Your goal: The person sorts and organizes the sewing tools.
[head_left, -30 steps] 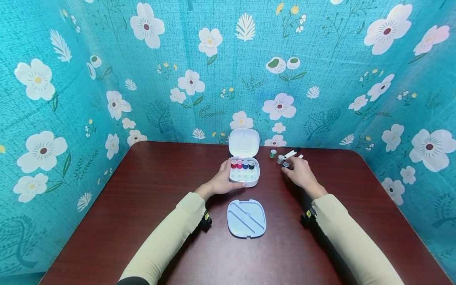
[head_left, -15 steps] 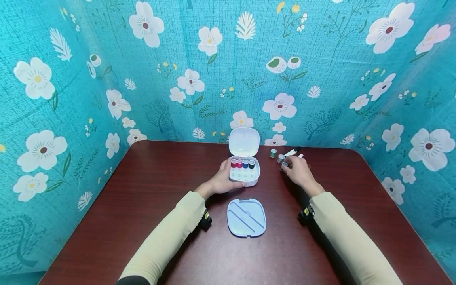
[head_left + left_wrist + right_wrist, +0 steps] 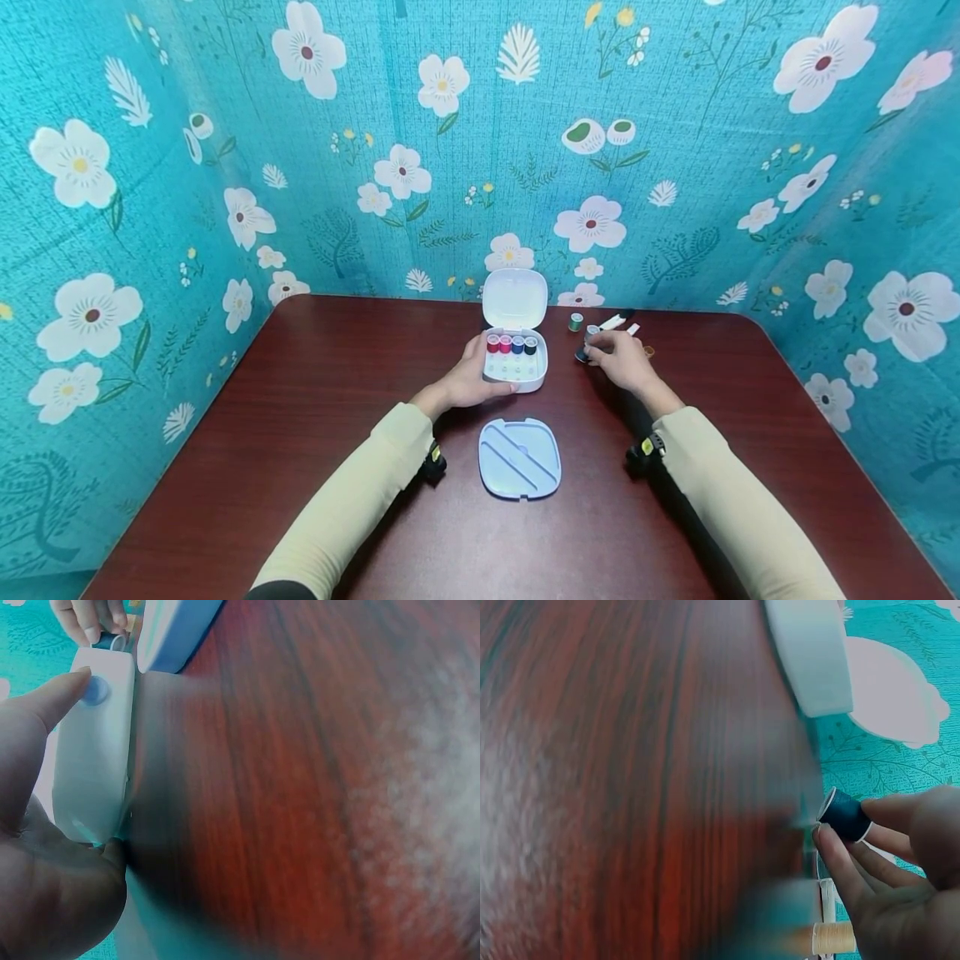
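Note:
In the head view my left hand [image 3: 472, 379] grips the left side of a white sewing box [image 3: 535, 385], thumb along its front. The box's lid [image 3: 515, 298] stands open, and a row of thread spools [image 3: 517, 344] in red, pink, blue and black fills the back of its pegged tray. To the right, my right hand [image 3: 626, 362] pinches a dark thread spool [image 3: 845, 814] between thumb and fingers, tilted on its side in the right wrist view. Just behind that hand are a green spool [image 3: 575, 322] and a grey spool [image 3: 592, 331], the grey one partly hidden.
A light blue slotted tray [image 3: 519, 460] lies in front of the box. A white tool with a black end [image 3: 613, 322] and a small white piece [image 3: 633, 329] lie behind the right hand. A yellow spool [image 3: 832, 938] is beside it in the right wrist view.
My right hand has picked up the dark spool and moved it slightly left, toward the box, tilting it. My left hand has kept its hold on the box.

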